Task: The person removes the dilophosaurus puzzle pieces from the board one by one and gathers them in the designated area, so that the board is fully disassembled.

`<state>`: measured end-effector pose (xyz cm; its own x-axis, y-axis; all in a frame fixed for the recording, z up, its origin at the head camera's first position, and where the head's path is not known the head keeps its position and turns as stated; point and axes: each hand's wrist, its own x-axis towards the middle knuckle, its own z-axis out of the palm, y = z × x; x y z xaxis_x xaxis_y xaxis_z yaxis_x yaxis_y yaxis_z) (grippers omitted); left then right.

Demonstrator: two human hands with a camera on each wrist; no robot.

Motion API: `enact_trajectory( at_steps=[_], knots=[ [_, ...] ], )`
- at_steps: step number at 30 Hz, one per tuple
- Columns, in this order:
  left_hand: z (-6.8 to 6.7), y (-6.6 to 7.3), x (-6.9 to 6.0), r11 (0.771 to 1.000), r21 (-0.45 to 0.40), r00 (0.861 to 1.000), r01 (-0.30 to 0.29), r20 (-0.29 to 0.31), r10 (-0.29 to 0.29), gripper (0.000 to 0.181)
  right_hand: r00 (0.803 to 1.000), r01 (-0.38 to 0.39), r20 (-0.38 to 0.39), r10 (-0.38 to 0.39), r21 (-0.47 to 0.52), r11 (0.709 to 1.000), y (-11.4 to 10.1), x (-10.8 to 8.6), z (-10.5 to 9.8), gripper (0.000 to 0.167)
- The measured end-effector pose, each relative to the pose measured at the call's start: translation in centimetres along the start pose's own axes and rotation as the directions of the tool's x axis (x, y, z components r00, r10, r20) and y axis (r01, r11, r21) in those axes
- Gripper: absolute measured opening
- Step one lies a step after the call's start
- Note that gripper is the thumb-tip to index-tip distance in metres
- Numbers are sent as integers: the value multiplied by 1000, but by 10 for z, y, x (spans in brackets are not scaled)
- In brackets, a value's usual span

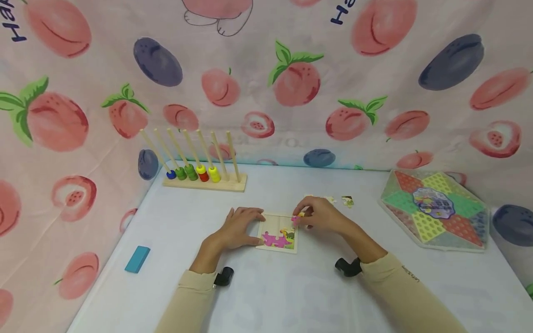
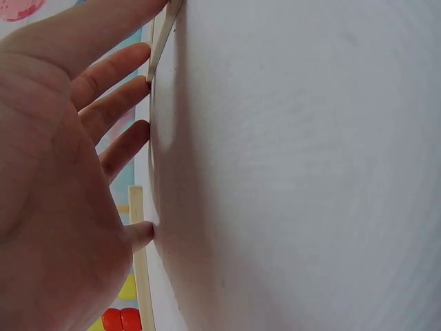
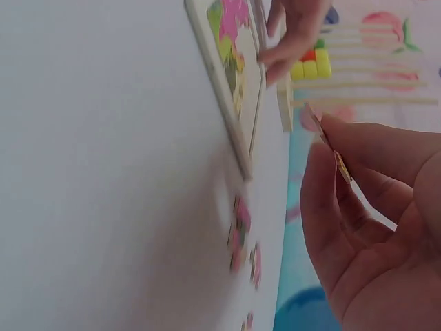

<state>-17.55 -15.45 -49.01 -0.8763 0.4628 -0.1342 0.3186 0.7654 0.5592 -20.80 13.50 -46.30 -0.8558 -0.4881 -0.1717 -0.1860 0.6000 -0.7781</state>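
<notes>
A shallow wooden puzzle tray (image 1: 272, 224) lies on the white table, with pink and green pieces (image 1: 276, 240) along its lower and right parts. My left hand (image 1: 238, 230) rests at the tray's left side, thumb at the lower corner and fingers at the upper one; its spread fingers show in the left wrist view. Between thumb and fingers, my right hand (image 1: 318, 214) pinches a small puzzle piece (image 1: 296, 218) over the tray's upper right corner. The right wrist view shows that piece (image 3: 342, 167) nearly edge-on, raised above the table.
Loose puzzle pieces (image 1: 347, 200) lie behind my right hand. A wooden bead rack (image 1: 204, 184) with upright pegs stands at the back left. A blue block (image 1: 137, 259) is at the left, and a hexagonal patterned board (image 1: 435, 210) at the right.
</notes>
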Motion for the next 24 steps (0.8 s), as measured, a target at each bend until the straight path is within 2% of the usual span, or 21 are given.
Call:
enact_trajectory(
  at_steps=[5, 9, 16, 22, 24],
  knots=[
    [0, 0, 0, 1000, -6, 1000, -3, -5, 3, 57, 997, -71, -30, 72, 33, 997, 23, -12, -18, 13],
    [0, 0, 0, 1000, -12, 1000, 1, 1, -1, 57, 992, -113, -62, 114, 18, 993, 37, -20, -29, 13],
    [1, 0, 1, 1000, -12, 1000, 8, 6, -8, 57, 991, -112, -77, 108, -53, 992, 51, -27, -39, 12],
    [0, 0, 0, 1000, -8, 1000, 14, 8, -13, 58, 993, -94, -81, 85, -109, 990, 57, -27, -38, 11],
    [0, 0, 0, 1000, -8, 1000, 13, 6, -13, 57, 990, -109, -101, 97, -124, 986, 59, -26, -37, 11]
  ],
)
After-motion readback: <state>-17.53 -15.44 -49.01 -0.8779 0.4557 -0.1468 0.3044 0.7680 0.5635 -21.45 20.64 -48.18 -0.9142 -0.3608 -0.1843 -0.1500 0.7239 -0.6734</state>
